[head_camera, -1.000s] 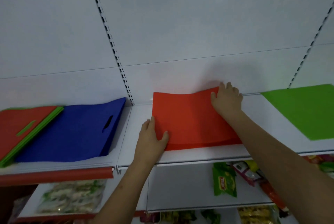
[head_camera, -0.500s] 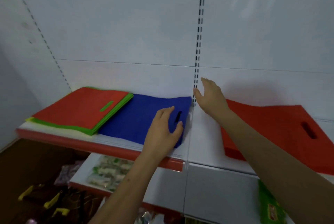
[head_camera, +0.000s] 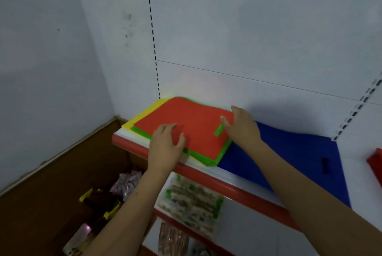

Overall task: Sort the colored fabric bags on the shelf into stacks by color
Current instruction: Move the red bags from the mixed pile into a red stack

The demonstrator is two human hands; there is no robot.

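At the shelf's left end a red bag (head_camera: pixel 192 125) lies on top of a mixed pile, with a green bag (head_camera: pixel 208 157) under it and a yellow bag (head_camera: pixel 144 115) sticking out at the far left. My left hand (head_camera: pixel 165 146) rests on the red bag's near edge, fingers relaxed. My right hand (head_camera: pixel 241 125) touches the red bag's right edge beside its green-showing handle slot. A blue bag (head_camera: pixel 289 156) lies flat to the right. The corner of another red bag (head_camera: pixel 375 161) shows at the right frame edge.
The shelf (head_camera: pixel 132 142) has a red front strip and a white back panel with slotted uprights. Packets of snacks (head_camera: pixel 192 204) sit on the shelf below. A side wall closes off the left end. Brown floor with yellow-handled items lies lower left.
My view and both hands have swung left along the shelf: from the lone red bag, over the blue bag, onto the red-topped pile at the left end.
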